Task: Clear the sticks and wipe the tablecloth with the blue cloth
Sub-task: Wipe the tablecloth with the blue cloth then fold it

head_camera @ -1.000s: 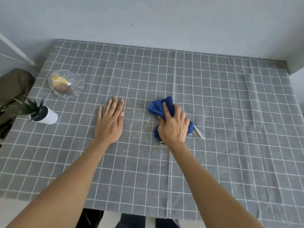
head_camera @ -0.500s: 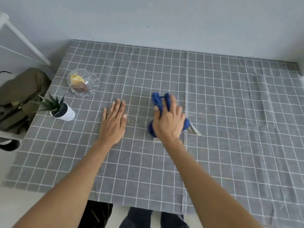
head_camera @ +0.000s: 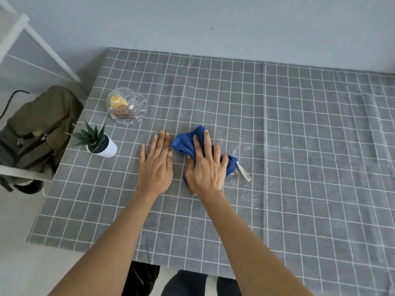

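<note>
Your right hand presses the blue cloth mid-tabletop, fingers spread; your left hand lies flat on the grey checked tablecloth. Grey wall behind.

I look down on a table under a grey checked tablecloth. My left hand lies flat on it, fingers straight. Just beside it, my right hand presses a bunched blue cloth onto the fabric. A pale wrapper pokes out at the cloth's right edge. Far left stand a glass bowl and a small potted plant. A green bag sits off the table's left side.
</note>
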